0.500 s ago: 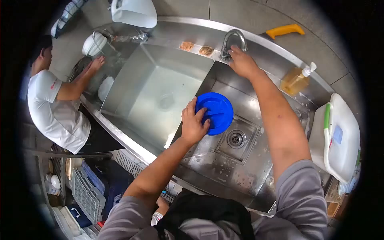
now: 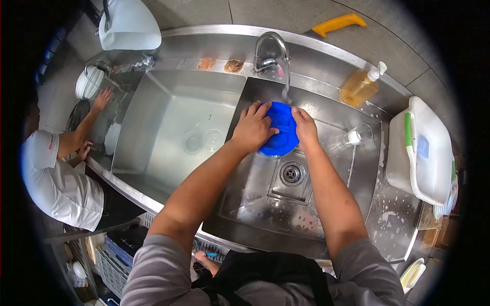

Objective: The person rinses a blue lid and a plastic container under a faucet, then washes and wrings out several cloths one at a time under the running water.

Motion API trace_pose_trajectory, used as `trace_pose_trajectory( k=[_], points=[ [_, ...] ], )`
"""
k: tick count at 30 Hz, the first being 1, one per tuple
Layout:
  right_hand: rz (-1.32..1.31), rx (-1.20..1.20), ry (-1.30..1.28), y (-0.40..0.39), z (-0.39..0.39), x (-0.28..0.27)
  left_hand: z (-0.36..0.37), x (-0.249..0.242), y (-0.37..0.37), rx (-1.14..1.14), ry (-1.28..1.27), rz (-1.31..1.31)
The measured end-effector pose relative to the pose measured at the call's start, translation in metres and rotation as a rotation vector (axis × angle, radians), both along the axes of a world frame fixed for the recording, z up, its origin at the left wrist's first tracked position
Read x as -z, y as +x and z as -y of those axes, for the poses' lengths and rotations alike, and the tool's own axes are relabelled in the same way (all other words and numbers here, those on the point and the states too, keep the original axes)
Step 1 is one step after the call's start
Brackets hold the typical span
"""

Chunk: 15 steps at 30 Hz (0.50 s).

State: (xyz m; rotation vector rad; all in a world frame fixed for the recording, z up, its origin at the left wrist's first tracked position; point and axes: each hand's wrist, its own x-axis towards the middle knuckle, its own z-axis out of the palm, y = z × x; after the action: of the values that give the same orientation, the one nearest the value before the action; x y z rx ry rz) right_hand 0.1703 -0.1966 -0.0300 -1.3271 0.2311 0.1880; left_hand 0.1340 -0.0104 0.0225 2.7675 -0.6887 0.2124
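Observation:
Both of my hands hold a round blue plastic lid [image 2: 284, 133] above the right-hand basin. My left hand [image 2: 252, 128] grips its left side, with fingers over the top face. On the opposite rim is my right hand [image 2: 306, 127], its fingers partly hidden behind the lid. Water runs from the curved faucet [image 2: 271, 41] just behind the lid. Below the lid, the square drain [image 2: 292, 174] shows in the steel basin. A clear glass or jar [image 2: 353, 136] lies in the basin to the right of my right hand.
The left basin [image 2: 168, 127] holds cloudy water. Along the back edge are two scouring pads [image 2: 234, 66], a yellow-handled knife [image 2: 339, 23] and a soap bottle [image 2: 360, 87]. A white tub [image 2: 434, 153] stands at right. Another person [image 2: 64, 178] works at far left.
My right hand has left the faucet and taken the lid's right side. Water now flows from the spout. My left hand still holds the lid, and the view has shifted right.

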Motion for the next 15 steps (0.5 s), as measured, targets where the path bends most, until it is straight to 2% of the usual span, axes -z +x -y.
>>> trace_pose_trajectory(
  k=[1,2,3,4,7,8,10,11,12,14,15],
  points=[
    [0.0,0.007,0.001,-0.009,-0.002,0.007,0.01,-0.006,0.005,-0.059,0.034,-0.013],
    [0.091,0.159,-0.044,-0.018,-0.007,0.014,0.02,-0.013,0.009,-0.052,0.035,-0.011],
    [0.184,0.311,-0.091,-0.023,-0.009,0.018,0.031,-0.026,0.013,-0.134,0.113,-0.132],
    [0.186,0.318,-0.09,-0.025,-0.007,0.019,0.041,-0.034,0.017,-0.217,0.192,-0.253],
    [0.143,0.308,0.144,-0.034,0.001,0.018,0.057,-0.043,0.029,-0.234,0.312,-0.306],
    [0.141,0.312,0.147,-0.037,0.005,0.017,0.055,-0.046,0.033,-0.231,0.316,-0.307],
    [0.119,0.268,0.096,-0.042,0.009,0.012,0.045,-0.05,0.041,0.213,0.272,0.08],
    [0.119,0.275,0.097,-0.044,0.01,0.01,0.047,-0.049,0.041,0.16,0.203,-0.204],
    [0.146,0.279,0.063,-0.044,0.008,0.006,0.05,-0.042,0.043,0.163,0.206,-0.202],
    [0.177,0.29,0.038,-0.046,-0.003,0.009,0.054,-0.012,0.051,0.0,0.023,-0.393],
    [0.213,0.356,-0.082,-0.047,-0.012,0.016,0.058,-0.002,0.05,0.009,0.031,-0.386]
  ],
)
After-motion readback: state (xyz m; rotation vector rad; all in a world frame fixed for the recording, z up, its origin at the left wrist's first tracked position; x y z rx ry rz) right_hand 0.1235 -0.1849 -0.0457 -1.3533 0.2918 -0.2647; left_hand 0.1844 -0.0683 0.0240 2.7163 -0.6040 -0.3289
